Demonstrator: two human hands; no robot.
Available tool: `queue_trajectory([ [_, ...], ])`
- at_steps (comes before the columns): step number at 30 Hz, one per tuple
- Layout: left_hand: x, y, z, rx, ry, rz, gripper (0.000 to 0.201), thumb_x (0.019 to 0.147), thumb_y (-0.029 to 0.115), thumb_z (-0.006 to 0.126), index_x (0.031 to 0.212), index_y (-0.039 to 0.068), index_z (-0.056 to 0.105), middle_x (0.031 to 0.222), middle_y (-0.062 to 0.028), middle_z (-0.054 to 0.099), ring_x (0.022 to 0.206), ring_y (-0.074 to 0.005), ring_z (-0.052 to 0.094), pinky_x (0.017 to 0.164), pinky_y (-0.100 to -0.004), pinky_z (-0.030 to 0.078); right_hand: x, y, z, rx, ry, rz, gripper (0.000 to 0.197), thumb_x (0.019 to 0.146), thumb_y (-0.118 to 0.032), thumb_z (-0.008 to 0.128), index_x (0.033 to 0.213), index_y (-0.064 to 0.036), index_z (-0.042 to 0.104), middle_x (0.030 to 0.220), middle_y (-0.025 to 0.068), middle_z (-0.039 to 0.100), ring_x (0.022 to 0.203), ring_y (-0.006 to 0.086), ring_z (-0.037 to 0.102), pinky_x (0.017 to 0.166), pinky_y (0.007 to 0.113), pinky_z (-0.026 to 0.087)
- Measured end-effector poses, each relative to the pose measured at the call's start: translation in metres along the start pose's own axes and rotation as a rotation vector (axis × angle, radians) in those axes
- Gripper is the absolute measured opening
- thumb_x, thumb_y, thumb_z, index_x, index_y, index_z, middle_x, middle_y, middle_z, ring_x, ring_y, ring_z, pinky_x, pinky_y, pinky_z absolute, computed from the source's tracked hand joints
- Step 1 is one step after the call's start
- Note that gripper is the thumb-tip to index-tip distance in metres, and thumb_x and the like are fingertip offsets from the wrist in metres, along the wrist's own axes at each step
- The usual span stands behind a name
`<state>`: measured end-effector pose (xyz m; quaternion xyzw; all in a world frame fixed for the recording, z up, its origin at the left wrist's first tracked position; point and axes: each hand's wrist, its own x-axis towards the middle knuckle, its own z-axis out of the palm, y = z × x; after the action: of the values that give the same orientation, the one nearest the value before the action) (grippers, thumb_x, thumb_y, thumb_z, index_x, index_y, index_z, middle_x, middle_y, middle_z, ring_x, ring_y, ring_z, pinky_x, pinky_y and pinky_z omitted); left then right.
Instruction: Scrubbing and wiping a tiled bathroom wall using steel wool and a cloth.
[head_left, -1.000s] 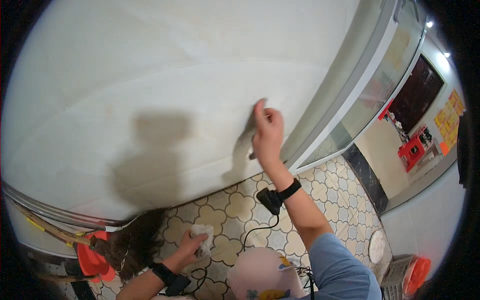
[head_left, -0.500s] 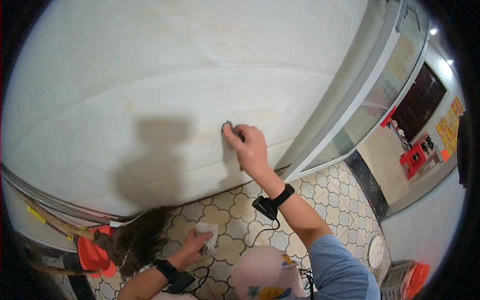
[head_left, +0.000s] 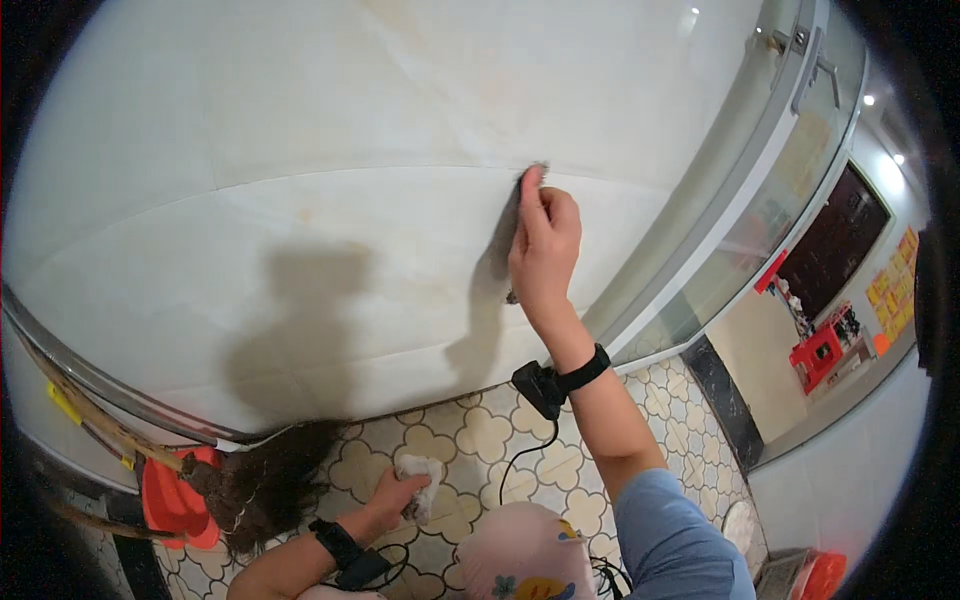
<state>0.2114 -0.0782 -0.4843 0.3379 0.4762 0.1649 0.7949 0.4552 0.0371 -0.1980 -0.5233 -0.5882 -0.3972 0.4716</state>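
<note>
My right hand (head_left: 545, 240) is stretched up against the white tiled wall (head_left: 400, 230), its fingers closed on a grey, fuzzy steel wool pad (head_left: 541, 167). Only the pad's edges show past the thumb and below the palm; the hand hides the rest. The pad is at the thin joint line between two wall tiles. Low over the floor, my left hand (head_left: 388, 497) grips a crumpled white cloth (head_left: 421, 488) with dark smudges on it. Black straps with small cabled devices sit on both wrists.
A broom with dark bristles (head_left: 285, 475) leans at the lower left, beside a red dustpan (head_left: 178, 500). The framed glass door (head_left: 725, 225) borders the wall on the right. A grey basket with something red (head_left: 815, 575) stands at the lower right. Patterned tiles cover the floor (head_left: 480, 430).
My right hand has moved up and to the right along the wall with the pad, from below the tile joint to the joint itself. My left hand stays low with the cloth.
</note>
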Motion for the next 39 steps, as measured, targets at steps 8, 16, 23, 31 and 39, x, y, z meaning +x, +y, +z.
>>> queue_trajectory([
  [8, -0.034, 0.035, 0.012, -0.042, 0.056, -0.025, 0.052, 0.077, 0.014, 0.071, 0.12, 0.001, 0.043, 0.109, -0.0122, 0.055, 0.096, -0.0234, 0.057, 0.076, -0.0382, 0.051, 0.028, 0.015, -0.014, -0.118, 0.007, -0.136, 0.06, 0.07, 0.009, 0.056, 0.125, -0.0146, 0.057, 0.09, 0.0136, 0.056, 0.077, 0.0298, 0.053, 0.066, 0.037, 0.044],
  [16, -0.005, 0.016, 0.003, -0.096, -0.111, 0.005, 0.059, 0.075, 0.016, 0.074, 0.122, -0.001, 0.041, 0.113, -0.0135, 0.053, 0.098, -0.0232, 0.057, 0.075, -0.0373, 0.051, 0.06, -0.063, 0.006, -0.064, -0.025, -0.41, 0.048, 0.072, -0.001, 0.058, 0.118, -0.0161, 0.061, 0.091, 0.0046, 0.054, 0.079, 0.0225, 0.052, 0.067, 0.033, 0.04],
  [23, -0.003, 0.009, 0.009, -0.149, -0.09, 0.037, 0.067, 0.075, 0.017, 0.074, 0.124, -0.004, 0.034, 0.111, -0.0158, 0.051, 0.092, -0.0232, 0.057, 0.07, -0.0375, 0.05, 0.115, -0.155, 0.015, -0.01, -0.04, -0.599, 0.049, 0.073, -0.002, 0.057, 0.118, -0.021, 0.062, 0.09, 0.0015, 0.052, 0.083, 0.0195, 0.049, 0.07, 0.033, 0.036],
  [31, 0.007, 0.005, 0.005, -0.05, -0.271, 0.279, 0.066, 0.074, 0.016, 0.073, 0.124, -0.005, 0.035, 0.095, -0.0126, 0.055, 0.065, -0.0171, 0.055, 0.051, -0.0344, 0.046, 0.105, -0.211, 0.035, -0.005, -0.124, -0.881, 0.038, 0.076, -0.01, 0.054, 0.114, -0.0135, 0.058, 0.087, 0.0028, 0.048, 0.081, 0.0197, 0.047, 0.07, 0.033, 0.036],
  [39, -0.016, 0.034, 0.03, -0.112, 0.035, 0.149, 0.062, 0.072, 0.022, 0.073, 0.118, -0.005, 0.041, 0.101, -0.0136, 0.055, 0.084, -0.0197, 0.056, 0.069, -0.034, 0.049, 0.123, -0.26, 0.051, 0.062, -0.017, -0.84, 0.038, 0.074, -0.007, 0.057, 0.112, -0.0115, 0.06, 0.096, 0.001, 0.054, 0.085, 0.0191, 0.049, 0.074, 0.033, 0.037],
])
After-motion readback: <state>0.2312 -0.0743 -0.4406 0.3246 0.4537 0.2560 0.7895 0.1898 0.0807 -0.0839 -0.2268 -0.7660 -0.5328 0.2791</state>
